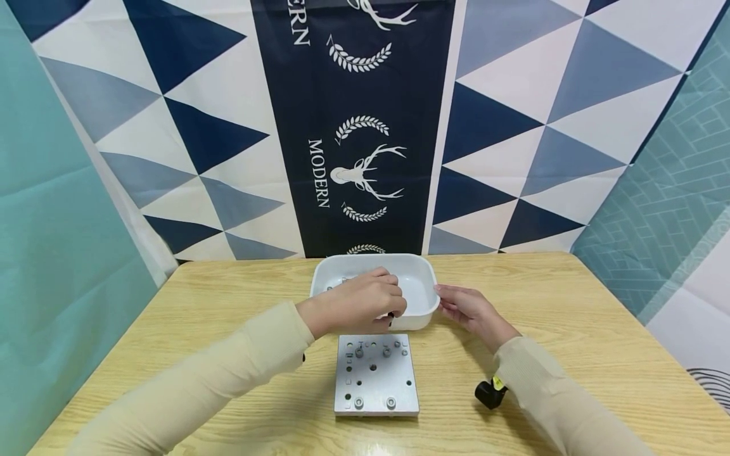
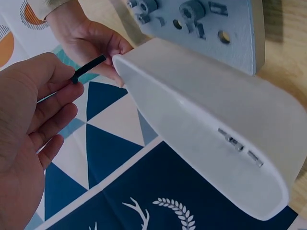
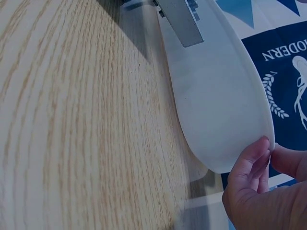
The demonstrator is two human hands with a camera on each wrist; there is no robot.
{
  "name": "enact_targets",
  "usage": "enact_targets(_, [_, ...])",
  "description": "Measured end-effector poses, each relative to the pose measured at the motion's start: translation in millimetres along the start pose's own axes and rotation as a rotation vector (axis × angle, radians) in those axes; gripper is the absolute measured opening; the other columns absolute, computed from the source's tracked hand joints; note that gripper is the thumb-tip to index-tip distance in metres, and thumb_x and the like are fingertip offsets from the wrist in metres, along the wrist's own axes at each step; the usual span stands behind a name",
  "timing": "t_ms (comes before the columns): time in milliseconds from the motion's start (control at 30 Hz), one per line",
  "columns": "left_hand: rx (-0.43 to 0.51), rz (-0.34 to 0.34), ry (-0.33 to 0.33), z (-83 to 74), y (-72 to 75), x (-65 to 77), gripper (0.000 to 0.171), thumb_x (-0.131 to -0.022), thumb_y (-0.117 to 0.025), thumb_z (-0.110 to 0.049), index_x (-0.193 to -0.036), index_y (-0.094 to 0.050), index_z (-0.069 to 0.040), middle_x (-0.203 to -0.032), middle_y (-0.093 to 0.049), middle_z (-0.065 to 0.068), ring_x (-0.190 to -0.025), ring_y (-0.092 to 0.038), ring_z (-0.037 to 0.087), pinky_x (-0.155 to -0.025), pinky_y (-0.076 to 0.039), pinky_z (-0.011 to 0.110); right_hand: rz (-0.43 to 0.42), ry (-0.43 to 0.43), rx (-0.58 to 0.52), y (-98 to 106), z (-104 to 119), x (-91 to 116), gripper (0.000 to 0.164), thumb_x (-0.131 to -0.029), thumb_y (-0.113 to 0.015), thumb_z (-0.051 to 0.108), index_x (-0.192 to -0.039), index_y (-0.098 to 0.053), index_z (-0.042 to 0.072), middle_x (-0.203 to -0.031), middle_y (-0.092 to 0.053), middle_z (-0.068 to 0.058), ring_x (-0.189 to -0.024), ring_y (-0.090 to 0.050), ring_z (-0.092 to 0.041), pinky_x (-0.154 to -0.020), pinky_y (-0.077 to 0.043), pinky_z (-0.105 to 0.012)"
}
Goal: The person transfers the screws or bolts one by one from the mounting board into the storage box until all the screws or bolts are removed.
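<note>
My left hand (image 1: 367, 301) pinches a black threaded screw (image 2: 90, 67) between thumb and forefinger, above the near side of a white plastic bin (image 1: 416, 322). The screw's shaft points away from the fingertips, and the other fingers are loosely bent. With thumb and fingers my right hand (image 3: 261, 187) grips the bin's rim at its right end. Several small metal screws (image 2: 235, 143) lie inside the bin toward its left end. In front of it a silver metal plate (image 1: 382, 389) lies flat, with holes, engraved marks and several socket-head bolts (image 1: 391, 402) standing in it.
A black object with a yellow part (image 1: 489, 394) lies on the wooden table (image 1: 239, 411), partly under the right sleeve. A small dark item (image 1: 303, 358) shows beside the left sleeve. Behind the table hangs a patterned cloth (image 1: 365, 126).
</note>
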State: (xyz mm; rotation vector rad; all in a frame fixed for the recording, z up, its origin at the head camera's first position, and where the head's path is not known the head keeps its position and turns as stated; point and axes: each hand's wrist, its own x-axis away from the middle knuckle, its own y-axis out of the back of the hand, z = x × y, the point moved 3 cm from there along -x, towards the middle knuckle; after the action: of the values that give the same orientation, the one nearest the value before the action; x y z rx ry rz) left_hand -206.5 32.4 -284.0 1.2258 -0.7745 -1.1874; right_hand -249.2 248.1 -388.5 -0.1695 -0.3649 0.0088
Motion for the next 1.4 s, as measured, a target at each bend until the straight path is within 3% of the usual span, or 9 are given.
enact_targets(500, [-0.012, 0.004, 0.028, 18.7, 8.8, -5.5, 0.004, -0.083, -0.068, -0.015, -0.087, -0.067, -0.016, -0.082, -0.067, -0.006, -0.085, -0.053, 0.014, -0.088, -0.041, 0.028, -0.030, -0.027, 0.042, 1.2, 0.7, 0.6, 0.055, -0.096, -0.057, 0.018, -0.142, -0.038, -0.005, -0.076, -0.066, 0.008, -0.070, -0.060, -0.001, -0.070, -0.054, -0.015])
enact_targets(1000, [0.051, 0.034, 0.135, 43.6, 31.2, -13.1, 0.005, -0.085, -0.067, -0.016, -0.089, -0.069, -0.016, -0.088, -0.071, -0.005, -0.088, -0.054, 0.014, -0.087, -0.041, 0.029, -0.011, -0.005, 0.033, 2.3, -0.3, 0.4, 0.055, -0.096, -0.056, 0.016, -0.142, -0.036, -0.007, -0.076, -0.066, 0.007, -0.070, -0.061, -0.001, -0.071, -0.054, -0.015])
enact_targets(1400, [0.084, 0.069, 0.233, 63.5, 20.4, -12.2, 0.007, -0.085, -0.068, -0.014, -0.090, -0.070, -0.015, -0.088, -0.070, -0.005, -0.089, -0.054, 0.013, -0.088, -0.042, 0.030, -0.027, -0.016, 0.034, 0.7, 0.6, 0.9, 0.055, -0.096, -0.056, 0.014, -0.143, -0.036, -0.007, -0.078, -0.067, 0.006, -0.071, -0.062, -0.001, -0.070, -0.055, -0.015])
